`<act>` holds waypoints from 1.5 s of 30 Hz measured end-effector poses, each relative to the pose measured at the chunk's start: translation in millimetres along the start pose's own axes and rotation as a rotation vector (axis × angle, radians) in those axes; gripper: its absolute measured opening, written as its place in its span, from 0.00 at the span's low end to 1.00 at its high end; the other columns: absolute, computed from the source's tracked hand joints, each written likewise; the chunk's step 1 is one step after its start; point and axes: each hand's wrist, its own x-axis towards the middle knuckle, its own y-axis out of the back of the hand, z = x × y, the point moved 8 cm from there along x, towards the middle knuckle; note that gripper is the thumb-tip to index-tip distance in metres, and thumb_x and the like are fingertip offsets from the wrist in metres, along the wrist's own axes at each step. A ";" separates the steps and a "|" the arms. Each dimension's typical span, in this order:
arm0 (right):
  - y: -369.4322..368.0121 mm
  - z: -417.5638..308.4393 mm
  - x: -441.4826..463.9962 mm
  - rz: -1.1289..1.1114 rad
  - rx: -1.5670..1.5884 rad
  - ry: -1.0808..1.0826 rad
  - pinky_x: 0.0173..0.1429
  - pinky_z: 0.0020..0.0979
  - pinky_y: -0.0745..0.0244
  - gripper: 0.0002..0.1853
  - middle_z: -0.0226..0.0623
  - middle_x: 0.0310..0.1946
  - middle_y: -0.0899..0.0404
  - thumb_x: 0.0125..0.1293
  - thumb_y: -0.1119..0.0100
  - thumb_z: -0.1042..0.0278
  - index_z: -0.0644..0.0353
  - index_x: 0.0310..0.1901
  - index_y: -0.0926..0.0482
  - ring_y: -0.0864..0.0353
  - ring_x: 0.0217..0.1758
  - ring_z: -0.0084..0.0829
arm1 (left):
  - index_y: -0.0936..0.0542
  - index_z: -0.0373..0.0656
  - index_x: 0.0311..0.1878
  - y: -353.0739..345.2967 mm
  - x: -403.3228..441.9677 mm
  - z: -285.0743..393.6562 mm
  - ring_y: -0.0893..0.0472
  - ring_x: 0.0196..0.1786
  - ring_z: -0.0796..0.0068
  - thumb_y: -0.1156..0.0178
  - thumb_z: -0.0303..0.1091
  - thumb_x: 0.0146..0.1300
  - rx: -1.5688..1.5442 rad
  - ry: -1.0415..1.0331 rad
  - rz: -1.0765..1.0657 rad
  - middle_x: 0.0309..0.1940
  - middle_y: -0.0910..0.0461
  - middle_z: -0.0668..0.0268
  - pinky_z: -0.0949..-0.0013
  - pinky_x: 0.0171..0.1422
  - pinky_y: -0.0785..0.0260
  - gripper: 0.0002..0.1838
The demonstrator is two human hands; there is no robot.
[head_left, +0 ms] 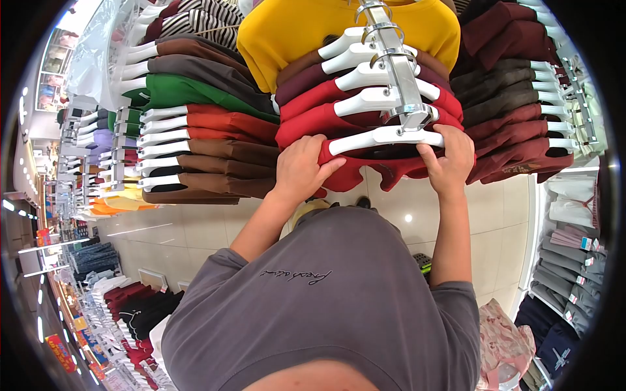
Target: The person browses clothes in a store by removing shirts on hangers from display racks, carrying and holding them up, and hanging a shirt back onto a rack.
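Observation:
A red garment [375, 171] hangs from a white hanger [385, 138] at the front end of a metal rail [404, 91]. My left hand [303, 166] is closed on the garment's left shoulder, at the hanger's left end. On the other side, my right hand [450, 159] grips its right shoulder, with the thumb in front. Directly behind hang more red garments [303, 107] on white hangers, then maroon and brown ones. A yellow top [274, 39] faces forward behind them.
Green, orange and brown garments [228, 156] hang at left, dark and maroon ones [515, 150] at right. Folded grey clothes [564, 274] fill a shelf at far right. A pink patterned bag [499, 339] is at lower right. Tiled floor [489, 221] shows below.

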 end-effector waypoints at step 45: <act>2.2 43.6 -11.5 -0.059 0.244 -0.414 0.51 0.39 0.28 0.17 0.43 0.36 0.19 0.74 0.52 0.58 0.63 0.39 0.19 0.20 0.43 0.43 | 0.28 0.36 0.60 32.8 24.2 57.1 0.28 0.58 0.48 0.31 0.44 0.53 0.166 -0.276 0.194 0.59 0.29 0.50 0.53 0.63 0.37 0.34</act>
